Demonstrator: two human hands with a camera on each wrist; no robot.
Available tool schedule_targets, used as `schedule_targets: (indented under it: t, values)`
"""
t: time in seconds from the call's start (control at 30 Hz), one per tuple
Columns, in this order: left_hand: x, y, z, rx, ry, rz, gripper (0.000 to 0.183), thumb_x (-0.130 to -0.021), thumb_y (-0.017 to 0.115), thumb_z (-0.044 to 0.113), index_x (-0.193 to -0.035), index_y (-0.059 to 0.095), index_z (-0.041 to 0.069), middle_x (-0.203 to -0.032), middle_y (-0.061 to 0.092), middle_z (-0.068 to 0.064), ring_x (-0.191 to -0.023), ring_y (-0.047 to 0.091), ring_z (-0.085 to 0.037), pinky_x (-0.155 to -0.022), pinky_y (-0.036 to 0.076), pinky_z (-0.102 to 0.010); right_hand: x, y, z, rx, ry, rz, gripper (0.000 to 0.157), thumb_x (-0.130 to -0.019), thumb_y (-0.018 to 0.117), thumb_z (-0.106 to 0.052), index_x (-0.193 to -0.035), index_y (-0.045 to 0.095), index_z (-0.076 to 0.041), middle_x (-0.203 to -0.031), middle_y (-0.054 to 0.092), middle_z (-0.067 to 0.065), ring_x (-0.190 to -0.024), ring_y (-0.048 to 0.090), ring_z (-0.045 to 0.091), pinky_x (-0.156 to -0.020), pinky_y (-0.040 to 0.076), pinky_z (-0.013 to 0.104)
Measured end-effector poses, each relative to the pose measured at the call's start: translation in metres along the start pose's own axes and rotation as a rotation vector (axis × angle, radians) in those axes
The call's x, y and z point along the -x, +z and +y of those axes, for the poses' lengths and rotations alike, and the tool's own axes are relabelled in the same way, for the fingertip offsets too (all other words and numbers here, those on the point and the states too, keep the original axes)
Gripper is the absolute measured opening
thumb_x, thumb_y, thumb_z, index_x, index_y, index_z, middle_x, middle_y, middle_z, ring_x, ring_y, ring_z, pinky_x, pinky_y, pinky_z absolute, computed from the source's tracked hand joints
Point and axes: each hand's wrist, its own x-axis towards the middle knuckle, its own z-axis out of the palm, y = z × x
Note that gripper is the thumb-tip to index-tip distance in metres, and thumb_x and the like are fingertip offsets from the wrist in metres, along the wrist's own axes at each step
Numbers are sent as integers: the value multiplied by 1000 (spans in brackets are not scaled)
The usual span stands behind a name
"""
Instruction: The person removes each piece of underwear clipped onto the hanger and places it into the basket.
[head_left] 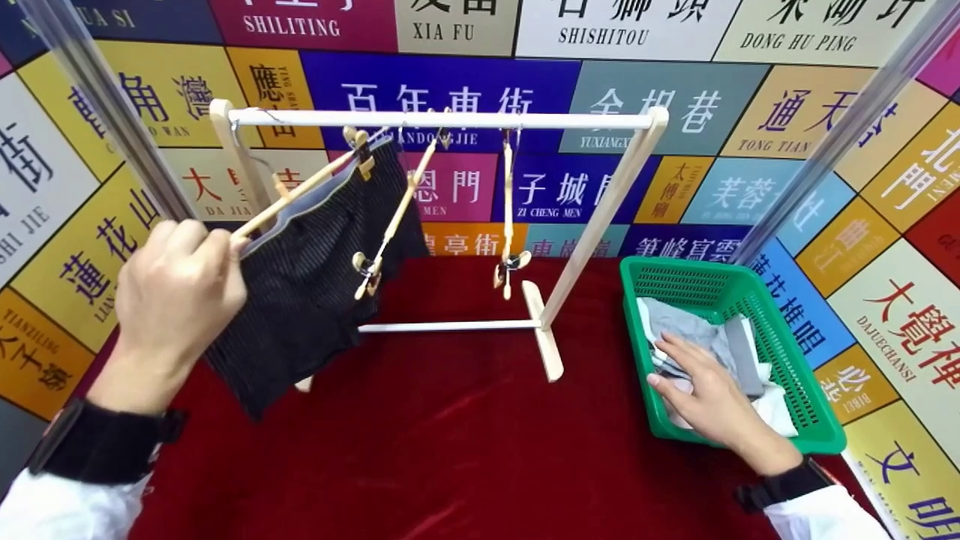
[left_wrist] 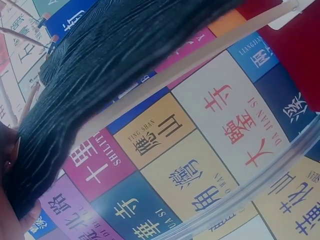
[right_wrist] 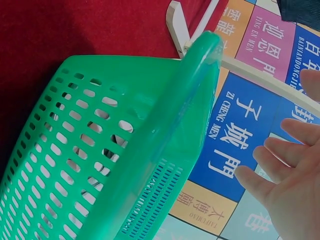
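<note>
My left hand (head_left: 180, 285) grips the near end of a wooden clip hanger (head_left: 300, 196). A black ribbed garment (head_left: 315, 277) with a grey inner waistband hangs from this hanger; its kind is not plain. In the left wrist view the black cloth (left_wrist: 100, 75) covers much of the upper left, with only a bit of the hand (left_wrist: 22, 220) at the edge. My right hand (head_left: 705, 394) is over the green basket (head_left: 806, 367), fingers spread above grey and white clothes (head_left: 682, 321). The right wrist view shows those fingers (right_wrist: 282, 167) extended and holding nothing, beside the basket rim.
A small wooden clothes rack (head_left: 442, 118) stands on the dark red cloth (head_left: 465, 435). Two bare clip hangers, one near the middle (head_left: 409, 199) and one farther right (head_left: 508, 195), hang from its bar. Clear posts (head_left: 832, 142) and a lettered wall flank it.
</note>
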Motion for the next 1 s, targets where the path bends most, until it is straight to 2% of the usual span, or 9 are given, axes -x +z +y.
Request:
schedule_targets:
  t: [0.27,0.4,0.53,0.63,0.7,0.77,0.87,1.0]
  values:
    - [17,-7,0,-3,47,4,24,-94,67,6,-75,61,-7,-66,45,-15,-57,39,-33,-45,27,-41,0,2,-1,-9,-4,-5,54,-98,75,-21,-146,59,-1,-155,50,21,-143,42,47,-109,35,70]
    - [26,-11,0,26,65,47,26,-93,65,7,-70,55,-3,-63,42,-13,-55,36,-32,-44,24,-41,0,4,-1,-21,-13,-6,54,-98,75,-21,-146,58,-1,-155,50,21,-143,41,47,-109,34,71]
    - [34,-17,3,54,84,92,26,-91,62,8,-68,56,-3,-61,42,-12,-53,34,-30,-43,21,-39,0,6,-3,-18,-23,-1,55,-98,76,-19,-146,58,0,-155,50,21,-143,43,46,-109,36,69]
    - [40,-19,7,80,111,126,25,-90,61,9,-70,59,-4,-60,43,-13,-51,33,-30,-42,19,-38,2,8,-4,-6,-33,10,55,-97,76,-18,-146,58,0,-155,51,19,-142,44,44,-116,36,49]
    - [43,-20,10,96,128,147,24,-89,61,9,-70,60,-5,-60,43,-13,-50,32,-30,-41,18,-39,2,10,-5,-2,-44,18,55,-96,77,-17,-145,59,1,-154,52,19,-141,45,44,-118,30,30]
    - [46,-20,13,110,144,164,23,-89,60,9,-71,60,-5,-60,44,-14,-50,33,-32,-40,19,-40,3,11,-7,-4,-54,22,54,-96,77,-16,-144,59,1,-154,52,19,-141,46,44,-114,22,14]
    - [51,-21,15,126,166,177,22,-89,59,9,-73,61,-6,-60,44,-15,-49,33,-33,-40,20,-42,3,13,-10,-11,-61,17,54,-97,77,-17,-145,59,1,-155,52,18,-141,46,44,-111,17,8]
    - [59,-20,17,147,207,187,24,-90,58,9,-74,63,-8,-61,46,-15,-49,34,-33,-39,22,-43,4,14,-13,-11,-60,10,55,-97,76,-19,-146,58,-2,-156,50,17,-142,46,43,-111,19,9]
